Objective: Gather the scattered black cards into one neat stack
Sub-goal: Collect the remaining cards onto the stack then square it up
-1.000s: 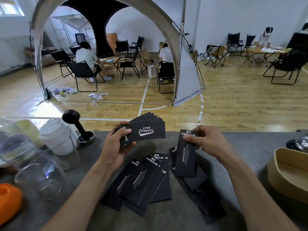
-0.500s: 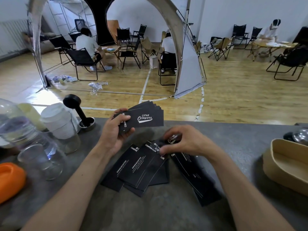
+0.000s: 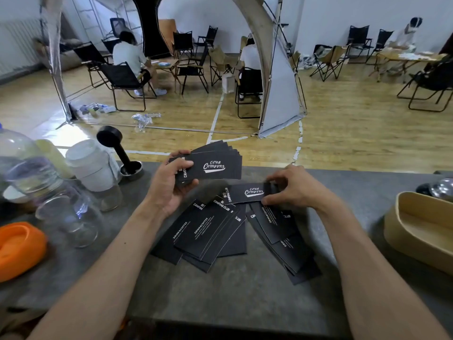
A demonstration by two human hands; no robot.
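Note:
My left hand (image 3: 169,187) grips a fanned bundle of black cards (image 3: 215,163) above the grey table (image 3: 220,298), logo side toward me. My right hand (image 3: 294,187) pinches one black card (image 3: 245,193) by its right end, held flat just above the table with its logo side up. Below it, a loose pile of black cards (image 3: 208,231) lies spread on the left. A second overlapping spread of cards (image 3: 282,241) stretches from under my right hand toward the lower right.
On the left stand clear glass jars (image 3: 66,217), a white lidded cup (image 3: 90,165), an orange lid (image 3: 17,246) and a black tamper (image 3: 115,148). A tan tray (image 3: 421,231) sits at the right. Beyond the table edge are folding chairs and seated people.
My right hand brought its card down from upright beside the bundle, turned it logo side up and now holds it flat over the table. My left hand kept the bundle in place.

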